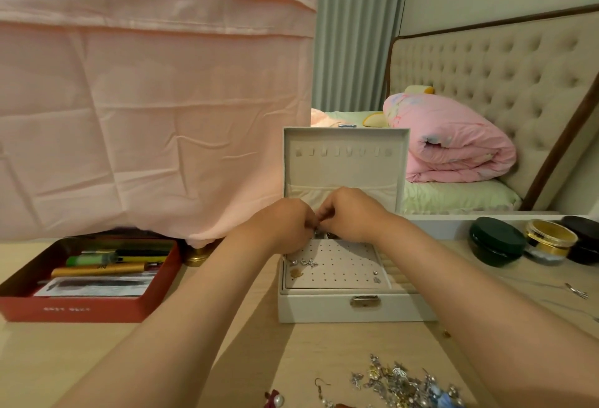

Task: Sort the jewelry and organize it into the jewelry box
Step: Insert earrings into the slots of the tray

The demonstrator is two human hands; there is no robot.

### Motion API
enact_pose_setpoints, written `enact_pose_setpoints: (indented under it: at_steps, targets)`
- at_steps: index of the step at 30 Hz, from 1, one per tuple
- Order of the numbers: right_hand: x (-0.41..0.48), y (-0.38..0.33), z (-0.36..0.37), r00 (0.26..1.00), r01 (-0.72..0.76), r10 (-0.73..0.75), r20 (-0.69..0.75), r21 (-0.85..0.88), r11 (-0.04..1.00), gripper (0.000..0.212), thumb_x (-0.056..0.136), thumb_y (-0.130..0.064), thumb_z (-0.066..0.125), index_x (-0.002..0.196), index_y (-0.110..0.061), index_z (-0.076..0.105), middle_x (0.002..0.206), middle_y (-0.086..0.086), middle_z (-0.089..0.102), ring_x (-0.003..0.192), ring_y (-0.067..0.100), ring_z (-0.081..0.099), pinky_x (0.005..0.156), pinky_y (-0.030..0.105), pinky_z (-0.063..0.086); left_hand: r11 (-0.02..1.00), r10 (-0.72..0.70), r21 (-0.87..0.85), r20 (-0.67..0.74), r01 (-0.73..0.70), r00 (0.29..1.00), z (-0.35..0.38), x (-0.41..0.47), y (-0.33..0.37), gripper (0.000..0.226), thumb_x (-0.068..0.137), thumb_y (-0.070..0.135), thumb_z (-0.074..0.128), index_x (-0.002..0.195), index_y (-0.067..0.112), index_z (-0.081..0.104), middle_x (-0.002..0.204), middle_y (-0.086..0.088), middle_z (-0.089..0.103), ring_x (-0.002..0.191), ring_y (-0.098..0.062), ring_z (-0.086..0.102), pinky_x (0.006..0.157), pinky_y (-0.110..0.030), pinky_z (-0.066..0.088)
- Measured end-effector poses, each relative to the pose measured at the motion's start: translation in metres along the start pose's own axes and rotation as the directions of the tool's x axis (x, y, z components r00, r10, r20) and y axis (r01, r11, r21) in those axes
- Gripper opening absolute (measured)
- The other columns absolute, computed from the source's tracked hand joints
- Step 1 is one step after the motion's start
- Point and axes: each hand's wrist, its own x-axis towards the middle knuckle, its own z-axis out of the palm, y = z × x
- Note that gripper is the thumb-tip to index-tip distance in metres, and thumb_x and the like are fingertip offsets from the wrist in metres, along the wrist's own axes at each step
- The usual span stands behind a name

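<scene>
Over box (324,307), left hand (285,226) against right hand (350,213).

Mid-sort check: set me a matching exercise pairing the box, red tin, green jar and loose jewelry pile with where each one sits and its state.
Things:
1. box
2. red tin
3. green jar
4. jewelry pile

Places and states:
A. right side, closed
B. nearest the camera, lying loose
C. left side, open-topped and filled
D. centre, open

Pairs: 1-D, 2-C, 3-A, 4-B
</scene>
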Motion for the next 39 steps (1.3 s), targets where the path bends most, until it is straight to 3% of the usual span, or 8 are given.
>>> enact_pose_setpoints:
  at_steps: [4, 6, 8, 10, 19, 27, 34, 39]
  targets:
    - [-0.002, 0.000, -0.004, 1.000, 0.012, -0.011, 0.021, -0.032, 0.999, 0.016, 0.090, -0.021, 0.070, 0.099, -0.029, 0.080, 0.101, -0.012, 0.073, 0.097, 0.013, 0.066, 0.086, 0.035, 0.057, 0.999, 0.001, 0.049, 0.012, -0.002, 1.000, 0.004, -0.002, 0.001, 0.031, 0.097, 0.022, 0.050, 0.116, 0.031, 0.073, 0.107, 0.004, 0.072, 0.094, -0.019, 0.061, 0.081, -0.031, 0.050]
    - [-0.001, -0.003, -0.004, 1.000, -0.005, 0.005, 0.000, -0.089, 0.996, 0.008, 0.088, -0.034, 0.074, 0.091, -0.029, 0.080, 0.094, -0.013, 0.073, 0.091, 0.012, 0.066, 0.077, 0.031, 0.056, 0.999, 0.002, 0.038, 0.007, -0.002, 1.000, 0.005, -0.003, 0.002, 0.032, 0.095, 0.020, 0.049, 0.110, 0.030, 0.075, 0.102, 0.004, 0.073, 0.090, -0.020, 0.063, 0.079, -0.032, 0.053]
    - [0.000, -0.006, -0.004, 1.000, -0.011, 0.009, -0.020, -0.137, 0.990, 0.021, 0.083, -0.047, 0.076, 0.080, -0.027, 0.078, 0.082, -0.011, 0.073, 0.082, 0.013, 0.066, 0.065, 0.027, 0.052, 0.999, -0.005, 0.043, 0.002, 0.005, 1.000, 0.004, -0.005, 0.002, 0.032, 0.093, 0.019, 0.049, 0.106, 0.028, 0.077, 0.100, 0.001, 0.074, 0.090, -0.023, 0.065, 0.082, -0.036, 0.056]
    - [0.001, -0.007, -0.003, 1.000, -0.009, 0.007, -0.015, -0.142, 0.990, 0.020, 0.082, -0.046, 0.076, 0.077, -0.027, 0.077, 0.077, -0.013, 0.070, 0.081, 0.013, 0.066, 0.061, 0.025, 0.046, 0.998, -0.001, 0.058, 0.000, 0.001, 1.000, 0.004, -0.007, 0.002, 0.032, 0.093, 0.020, 0.049, 0.106, 0.028, 0.077, 0.100, -0.001, 0.074, 0.092, -0.023, 0.065, 0.083, -0.038, 0.056]
    - [-0.015, -0.010, -0.017, 0.999, 0.038, -0.036, 0.023, -0.090, 0.995, 0.012, 0.092, -0.029, 0.066, 0.088, -0.030, 0.078, 0.086, -0.013, 0.071, 0.088, 0.014, 0.067, 0.076, 0.031, 0.056, 0.997, 0.071, -0.015, -0.187, -0.075, 0.980, -0.005, -0.033, 0.007, 0.034, 0.093, 0.017, 0.054, 0.120, 0.028, 0.070, 0.120, 0.005, 0.067, 0.106, -0.015, 0.061, 0.088, -0.030, 0.050]
    - [-0.087, -0.022, -0.031, 0.989, 0.144, -0.143, -0.037, 0.033, 0.989, 0.012, 0.092, -0.025, 0.068, 0.089, -0.029, 0.079, 0.082, -0.019, 0.068, 0.084, 0.003, 0.065, 0.082, 0.033, 0.057, 0.981, 0.075, -0.152, -0.263, -0.118, 0.962, 0.001, -0.093, 0.021, 0.012, 0.092, 0.028, 0.060, 0.098, 0.034, 0.068, 0.094, 0.018, 0.061, 0.077, -0.001, 0.056, 0.073, -0.025, 0.049]
    - [-0.161, -0.038, -0.018, 0.887, 0.160, -0.162, 0.433, 0.041, 0.986, 0.015, 0.079, -0.027, 0.085, 0.093, -0.028, 0.080, 0.072, -0.024, 0.069, 0.070, -0.006, 0.064, 0.072, 0.017, 0.049, 0.980, 0.089, -0.174, -0.026, -0.092, 0.996, 0.028, -0.147, 0.038, 0.006, 0.083, 0.038, 0.068, 0.087, 0.033, 0.068, 0.082, 0.016, 0.067, 0.072, 0.001, 0.058, 0.065, -0.022, 0.047]
    - [-0.186, -0.039, 0.000, 0.865, 0.098, -0.095, 0.492, 0.020, 0.995, 0.031, 0.069, -0.035, 0.091, 0.096, -0.028, 0.078, 0.076, -0.021, 0.069, 0.078, -0.001, 0.065, 0.079, 0.023, 0.053, 0.983, 0.047, -0.180, 0.099, -0.028, 0.994, 0.047, -0.168, 0.040, 0.014, 0.074, 0.040, 0.070, 0.087, 0.036, 0.071, 0.079, 0.022, 0.067, 0.075, 0.002, 0.063, 0.075, -0.027, 0.057]
